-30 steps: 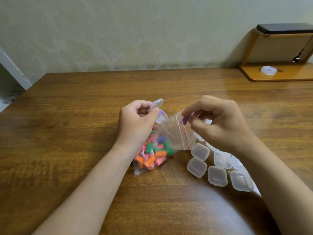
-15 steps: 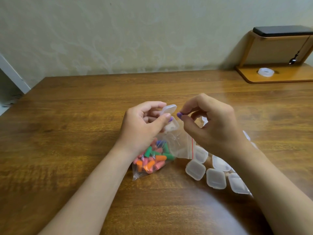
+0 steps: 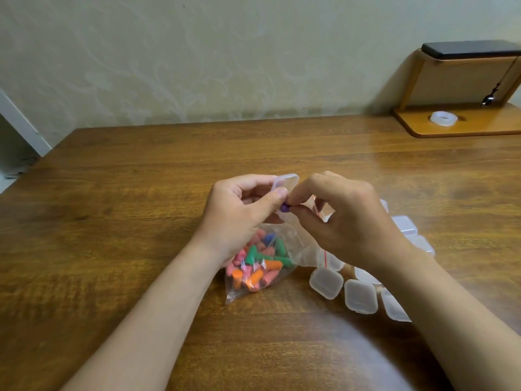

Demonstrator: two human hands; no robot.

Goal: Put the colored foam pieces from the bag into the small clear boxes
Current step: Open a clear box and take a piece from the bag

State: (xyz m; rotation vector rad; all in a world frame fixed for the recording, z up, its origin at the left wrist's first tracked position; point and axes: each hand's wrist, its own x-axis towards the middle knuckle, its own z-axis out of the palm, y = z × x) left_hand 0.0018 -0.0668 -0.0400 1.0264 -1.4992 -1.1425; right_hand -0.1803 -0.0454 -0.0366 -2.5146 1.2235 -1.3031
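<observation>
And there the two hands met, right over the middle of the table (image 3: 127, 221). The left hand (image 3: 239, 215) had fingers and thumb curled round a small open box (image 3: 287, 180), with the lid flipped up toward twelve o'clock so the mouth faced the other hand. The right hand (image 3: 346, 221) pinched one purple piece (image 3: 285, 208) between thumb and forefinger and held it right at the box, at three o'clock of the left thumb. To my eye that was the loading step. The box was up off the table so the piece could be pushed in without chasing a light little container across the wood. Whether the piece was already partly inside, I couldn't tell, as the fingers covered that.

Below the hands, at six o'clock, the bag (image 3: 287, 232) lay on the table with its mouth turned up toward them, handy for the next dip. The foam pieces (image 3: 253, 266) were pink, orange and green with a blue one among them, all heaped in the bag's lower end. There were plenty of them, so the job looked to be at an early stage.

At four o'clock of the bag sat the closed boxes (image 3: 361, 296), huddled edge to edge and partly under the right forearm, close by the picking hand. I couldn't make out anything inside them.

Far off at two o'clock, a wooden stand (image 3: 456, 131) held a tape roll (image 3: 444, 119), with a dark slab (image 3: 470, 53) on its top shelf. All of that was well apart from the work.
</observation>
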